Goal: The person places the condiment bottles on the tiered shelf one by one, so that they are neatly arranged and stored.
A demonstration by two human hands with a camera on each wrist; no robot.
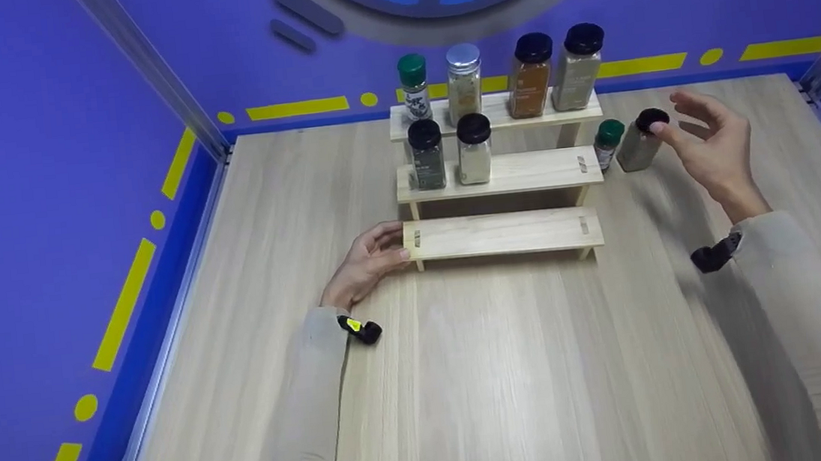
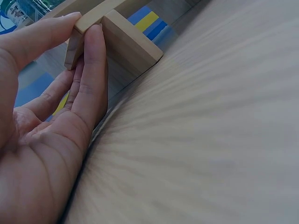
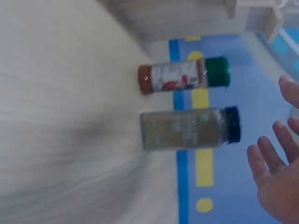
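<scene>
The left hand (image 1: 363, 267) pinches the left end of the lowest step of a three-tier wooden spice rack (image 1: 501, 234). In the left wrist view, thumb and fingers lie on either side of the board's corner (image 2: 88, 24). On the right, the right hand (image 1: 720, 149) is beside a black-lidded spice jar (image 1: 638, 150), its fingers loosely bent. A gap shows between fingers and that jar (image 3: 184, 129) in the right wrist view. Close to it stands a smaller green-lidded jar (image 3: 175, 76) with reddish contents. Both jars are upright on the table, right of the rack.
The top step bears a green-lidded jar (image 1: 414, 88), a silver-lidded jar (image 1: 464, 86), an orange-brown spice jar (image 1: 531, 77) and a pale black-lidded jar (image 1: 578, 70). Two black-lidded jars, one dark (image 1: 427, 157) and one pale (image 1: 474, 153), occupy the middle step. Purple panels (image 1: 275, 78) border the table.
</scene>
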